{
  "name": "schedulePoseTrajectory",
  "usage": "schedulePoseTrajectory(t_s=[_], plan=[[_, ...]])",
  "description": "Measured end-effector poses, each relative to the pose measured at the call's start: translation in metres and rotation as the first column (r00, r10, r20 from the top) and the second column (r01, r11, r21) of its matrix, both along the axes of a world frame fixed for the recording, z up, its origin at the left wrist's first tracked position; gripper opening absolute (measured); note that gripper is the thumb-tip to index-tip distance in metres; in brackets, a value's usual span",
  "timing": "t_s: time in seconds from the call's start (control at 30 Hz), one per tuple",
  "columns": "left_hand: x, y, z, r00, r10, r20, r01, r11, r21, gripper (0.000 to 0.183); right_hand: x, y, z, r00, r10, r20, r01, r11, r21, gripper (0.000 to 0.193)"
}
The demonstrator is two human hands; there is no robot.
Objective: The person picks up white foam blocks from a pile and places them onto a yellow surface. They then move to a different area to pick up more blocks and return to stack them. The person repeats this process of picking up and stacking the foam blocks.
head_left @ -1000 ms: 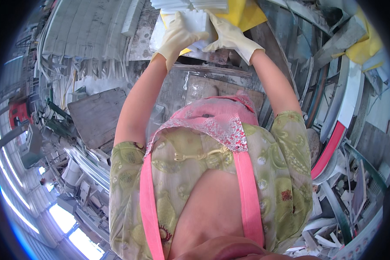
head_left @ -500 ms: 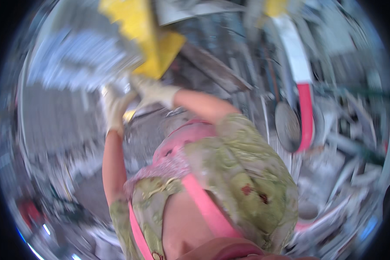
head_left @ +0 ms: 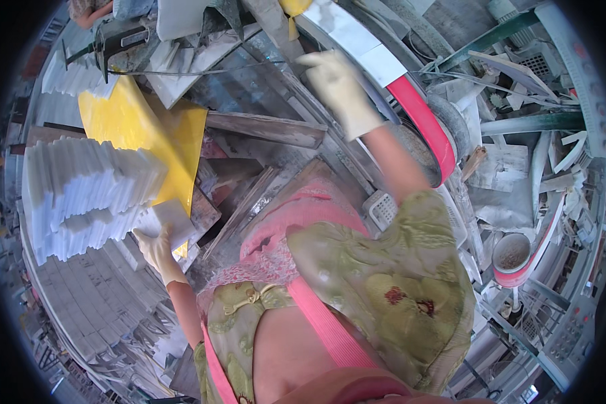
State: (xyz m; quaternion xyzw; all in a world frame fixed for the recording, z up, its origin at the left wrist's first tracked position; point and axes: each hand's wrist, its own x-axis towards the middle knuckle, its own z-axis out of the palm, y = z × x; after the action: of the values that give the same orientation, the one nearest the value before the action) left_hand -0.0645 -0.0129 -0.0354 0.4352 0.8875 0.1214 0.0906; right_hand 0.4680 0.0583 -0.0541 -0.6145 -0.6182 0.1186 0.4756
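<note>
My left hand (head_left: 157, 252), in a pale glove, grips the near edge of a white tile (head_left: 173, 223) at the bottom of a stack of white ribbed tiles (head_left: 81, 195). The stack rests on a yellow sheet (head_left: 138, 131) at the left. My right hand (head_left: 339, 86), also gloved, is raised at the top middle with its fingers apart and nothing in it. It hovers beside a curved white and red band (head_left: 411, 101) of a machine. My green flowered sleeve and pink apron fill the lower middle.
Grey dusty slabs (head_left: 266, 128) lie across the bench behind the yellow sheet. A power tool (head_left: 114, 40) sits at the top left. More white tiles (head_left: 87, 310) lie in rows at the lower left. A round bucket (head_left: 512, 252) and white offcuts crowd the right.
Both hands were together on a white tile by the yellow sheet. Now my right hand has let go and swung up to the right, while my left hand stays on the tile.
</note>
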Motion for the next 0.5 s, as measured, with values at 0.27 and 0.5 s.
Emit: schedulePoseTrajectory(t_s=[0.27,0.5], plan=[[-0.01,-0.003,-0.008,0.998,-0.043,0.052,0.041,0.998,0.055,0.115,0.161,-0.06,-0.027,0.596,0.292,0.748,0.25,0.818,-0.518,0.099],[-0.004,-0.005,-0.003,0.994,-0.033,0.103,0.023,0.995,0.1,0.111,0.159,-0.03,-0.062,0.422,0.067,0.904,0.309,0.927,-0.213,0.075]])
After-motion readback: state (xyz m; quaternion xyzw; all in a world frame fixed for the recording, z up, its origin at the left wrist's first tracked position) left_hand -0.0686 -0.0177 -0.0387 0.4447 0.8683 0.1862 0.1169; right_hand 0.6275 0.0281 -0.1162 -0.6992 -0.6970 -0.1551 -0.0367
